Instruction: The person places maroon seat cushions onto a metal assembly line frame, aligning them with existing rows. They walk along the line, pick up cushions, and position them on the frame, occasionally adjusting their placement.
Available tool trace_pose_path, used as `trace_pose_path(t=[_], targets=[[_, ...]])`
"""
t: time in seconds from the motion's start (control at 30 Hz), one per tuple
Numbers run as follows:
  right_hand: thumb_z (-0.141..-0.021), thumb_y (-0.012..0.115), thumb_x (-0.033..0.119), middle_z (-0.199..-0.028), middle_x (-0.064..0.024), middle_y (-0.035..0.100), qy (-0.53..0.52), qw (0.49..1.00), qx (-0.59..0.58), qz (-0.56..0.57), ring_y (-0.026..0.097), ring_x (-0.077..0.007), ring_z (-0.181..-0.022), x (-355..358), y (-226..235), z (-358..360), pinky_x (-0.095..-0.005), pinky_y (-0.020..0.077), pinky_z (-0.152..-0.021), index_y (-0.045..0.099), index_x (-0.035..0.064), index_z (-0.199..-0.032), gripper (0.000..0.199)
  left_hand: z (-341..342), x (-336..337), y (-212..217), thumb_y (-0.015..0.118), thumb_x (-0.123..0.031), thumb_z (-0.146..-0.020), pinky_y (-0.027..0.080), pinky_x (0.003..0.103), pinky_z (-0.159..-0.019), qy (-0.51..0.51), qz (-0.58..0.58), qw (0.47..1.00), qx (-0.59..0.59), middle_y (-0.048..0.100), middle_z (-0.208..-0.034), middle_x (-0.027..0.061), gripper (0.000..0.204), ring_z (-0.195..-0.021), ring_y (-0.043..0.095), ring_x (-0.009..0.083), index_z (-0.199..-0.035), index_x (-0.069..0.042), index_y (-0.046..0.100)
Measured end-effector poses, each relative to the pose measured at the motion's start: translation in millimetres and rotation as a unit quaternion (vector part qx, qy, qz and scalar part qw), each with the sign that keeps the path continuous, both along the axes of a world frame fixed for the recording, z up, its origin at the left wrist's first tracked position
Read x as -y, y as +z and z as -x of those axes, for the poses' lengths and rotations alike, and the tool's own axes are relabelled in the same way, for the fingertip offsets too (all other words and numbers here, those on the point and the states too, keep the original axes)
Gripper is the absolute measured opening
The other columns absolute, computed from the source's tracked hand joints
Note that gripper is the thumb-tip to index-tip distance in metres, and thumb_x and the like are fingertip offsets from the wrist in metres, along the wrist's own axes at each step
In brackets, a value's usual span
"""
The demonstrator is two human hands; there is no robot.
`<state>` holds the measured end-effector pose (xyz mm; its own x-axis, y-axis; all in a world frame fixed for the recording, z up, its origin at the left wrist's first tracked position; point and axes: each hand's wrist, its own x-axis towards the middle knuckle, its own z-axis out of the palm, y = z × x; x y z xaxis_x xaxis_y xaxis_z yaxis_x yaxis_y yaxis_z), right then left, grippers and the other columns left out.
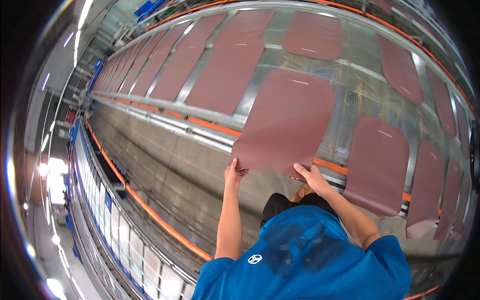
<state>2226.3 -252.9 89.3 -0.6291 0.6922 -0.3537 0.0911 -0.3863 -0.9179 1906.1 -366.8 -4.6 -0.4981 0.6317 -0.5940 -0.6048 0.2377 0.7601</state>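
A maroon flexible sheet (287, 117) with rounded far corners and a short pale slit near its far edge stretches from the metal conveyor line toward me. My left hand (235, 174) pinches its near left corner. At the near right side my right hand (306, 175) grips the edge, thumb on top and fingers mostly hidden underneath. The sheet's near end sags past the line's edge, while its far part lies over the metal surface.
More maroon sheets (227, 75) lie in rows on the conveyor (320, 67), left and far. To the right, another sheet (377, 165) hangs over the near edge. An orange rail (215, 126) runs along that edge. Concrete floor (165, 150) and a second railed line (115, 220) lie left.
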Motion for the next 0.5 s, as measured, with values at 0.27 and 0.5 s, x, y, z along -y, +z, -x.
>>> trace_pose_path(t=[0.27, 0.5], targets=[[-0.090, 0.068, 0.041, -0.100, -0.0083, 0.066, -0.127, 0.992, -0.005, 0.004, 0.063, -0.0180, -0.082, -9.4, 106.0, -42.7, -0.0307, 0.0520, -0.073, 0.066, -0.0026, -0.103, 0.046, 43.7, -22.2, 119.6, 0.078, -0.015, -0.078, 0.050, 0.027, -0.068, -0.087, -0.139, 0.984, -0.065, 0.069, -0.090, 0.0054, 0.024, -0.077, 0.066, 0.0167, -0.098, -0.005, 0.067], [-0.085, 0.077, 0.028, -0.115, -0.0151, 0.064, -0.093, 0.954, -0.102, -0.267, 0.059, -0.0206, -0.110, -32.6, 196.5, -72.9, -0.0377, 0.0450, -0.097, 0.057, -0.0010, -0.121, 0.051, 145.3, -161.1, 260.4, 0.085, -0.026, -0.072, 0.048, 0.031, -0.070, -0.393, -0.388, 0.825, -0.122, 0.070, -0.086, 0.0098, 0.035, -0.076, 0.064, 0.0180, -0.085, 0.002, 0.068]])
